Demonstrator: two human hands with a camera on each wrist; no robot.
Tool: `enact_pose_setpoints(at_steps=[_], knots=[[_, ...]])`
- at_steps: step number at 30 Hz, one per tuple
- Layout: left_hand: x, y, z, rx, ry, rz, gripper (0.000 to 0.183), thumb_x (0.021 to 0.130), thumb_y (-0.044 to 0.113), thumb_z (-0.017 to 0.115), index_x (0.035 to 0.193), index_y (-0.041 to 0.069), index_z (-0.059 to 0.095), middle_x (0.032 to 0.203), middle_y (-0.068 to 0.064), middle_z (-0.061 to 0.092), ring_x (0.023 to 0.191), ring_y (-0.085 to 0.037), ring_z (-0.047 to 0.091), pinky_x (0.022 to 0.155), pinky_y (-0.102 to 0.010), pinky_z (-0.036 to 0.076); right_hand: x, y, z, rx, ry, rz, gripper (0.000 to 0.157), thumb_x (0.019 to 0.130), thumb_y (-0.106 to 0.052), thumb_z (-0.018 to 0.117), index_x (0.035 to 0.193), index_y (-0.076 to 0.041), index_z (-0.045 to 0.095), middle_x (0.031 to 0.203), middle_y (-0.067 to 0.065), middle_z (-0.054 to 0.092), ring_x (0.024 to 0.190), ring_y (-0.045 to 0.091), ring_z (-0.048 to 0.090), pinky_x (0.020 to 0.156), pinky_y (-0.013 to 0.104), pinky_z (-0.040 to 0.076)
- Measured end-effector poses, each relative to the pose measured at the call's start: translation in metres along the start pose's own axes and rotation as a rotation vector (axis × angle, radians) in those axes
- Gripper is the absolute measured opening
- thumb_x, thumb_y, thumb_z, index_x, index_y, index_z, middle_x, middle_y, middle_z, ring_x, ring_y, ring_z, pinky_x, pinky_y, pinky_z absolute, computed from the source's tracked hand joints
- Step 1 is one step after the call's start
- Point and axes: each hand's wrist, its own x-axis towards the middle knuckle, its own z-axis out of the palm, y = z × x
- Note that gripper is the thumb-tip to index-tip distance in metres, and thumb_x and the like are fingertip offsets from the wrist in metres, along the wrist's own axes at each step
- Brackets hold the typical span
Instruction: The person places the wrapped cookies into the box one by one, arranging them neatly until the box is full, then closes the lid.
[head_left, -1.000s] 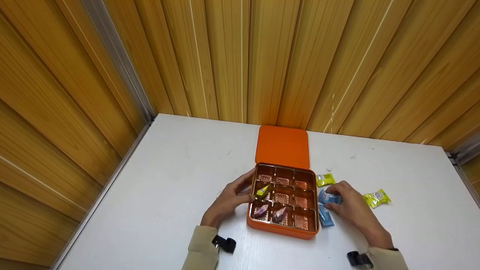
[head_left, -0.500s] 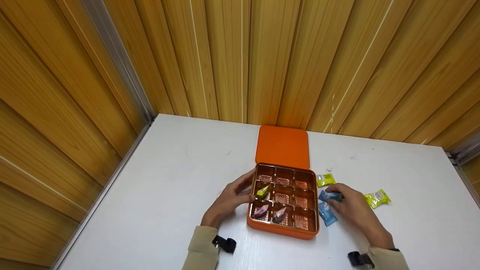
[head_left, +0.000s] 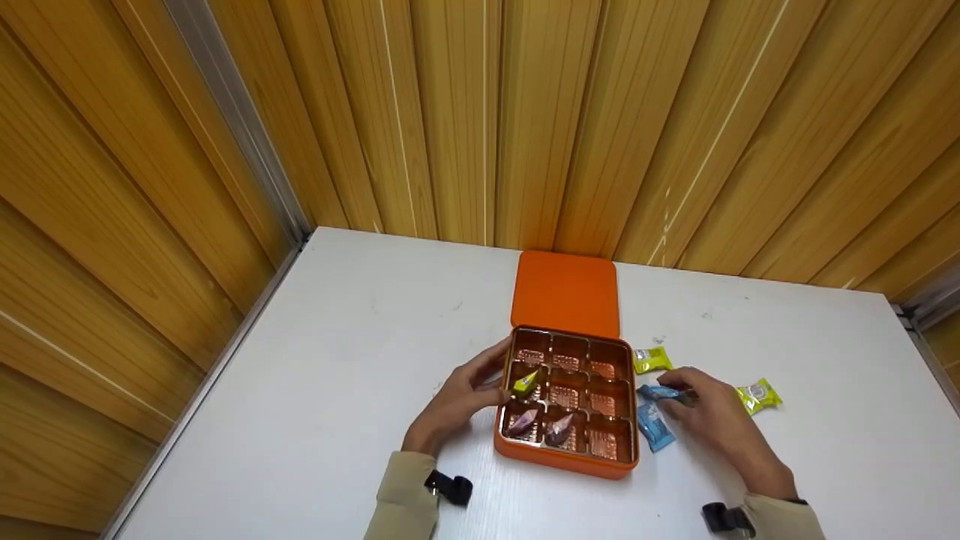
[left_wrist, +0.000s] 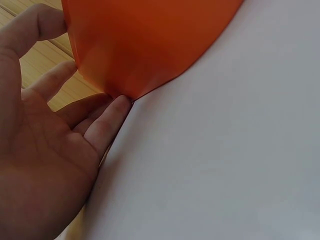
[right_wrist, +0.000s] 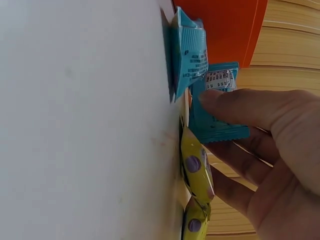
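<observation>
My left hand (head_left: 459, 403) holds the left side of an orange tin box (head_left: 559, 463), thumb at the rim and fingertips against its outer wall, seen in the left wrist view. The box has a brown tray divided into several compartments. A green-wrapped candy (head_left: 526, 384) sits in the middle-left one; a purple-wrapped candy (head_left: 523, 422) and a similar candy (head_left: 559, 430) lie in the front row. Right of the box, my right hand (head_left: 716, 412) pinches a blue candy packet (right_wrist: 220, 133) between thumb and fingers, tilted on edge. Another blue packet (head_left: 655, 427) lies beside the box wall.
The box's orange lid (head_left: 565, 294) lies flat behind it. Two yellow-green packets are on the white table (head_left: 337, 360): one packet (head_left: 652, 360) near the box's back right, another packet (head_left: 760, 395) beyond my right hand. Wood-look panels (head_left: 555, 127) rise behind.
My right hand has drawn slightly right, tipping the pinched blue packet onto its edge. The other blue packet has turned a little beside the box. My left hand stays put.
</observation>
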Motion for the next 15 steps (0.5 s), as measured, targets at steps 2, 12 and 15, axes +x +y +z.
enact_pose_setpoints(at_steps=[2, 12, 15], knots=[[-0.0001, 0.0003, 0.0002, -0.007, 0.0, 0.001, 0.084, 0.094, 0.004, 0.076, 0.167, 0.02, 0.037, 0.168, -0.01, 0.039, 0.153, -0.03, 0.038, 0.123, -0.037, 0.037, 0.0, 0.001, -0.001, 0.003, -0.012, 0.018, 0.03, 0.092, 0.003, 0.078, 0.121, -0.003, 0.072, 0.123, 0.02, 0.072, 0.112, 0.04, 0.067, 0.101, 0.06, 0.055], [-0.001, 0.0019, 0.0005, 0.003, -0.001, -0.013, 0.084, 0.094, 0.003, 0.073, 0.167, 0.022, 0.037, 0.168, -0.007, 0.039, 0.151, -0.027, 0.041, 0.122, -0.037, 0.039, -0.0012, 0.0013, -0.0019, 0.001, -0.007, 0.019, 0.027, 0.094, -0.001, 0.078, 0.12, -0.001, 0.072, 0.118, 0.019, 0.073, 0.109, 0.037, 0.07, 0.096, 0.056, 0.058], [-0.001, 0.0018, 0.0005, 0.015, 0.003, -0.016, 0.083, 0.094, 0.004, 0.073, 0.167, 0.022, 0.037, 0.168, -0.006, 0.039, 0.151, -0.026, 0.041, 0.121, -0.037, 0.04, -0.0013, 0.0017, -0.0022, -0.002, -0.005, 0.02, 0.026, 0.094, -0.002, 0.078, 0.12, -0.001, 0.072, 0.119, 0.019, 0.073, 0.11, 0.037, 0.069, 0.098, 0.058, 0.057]])
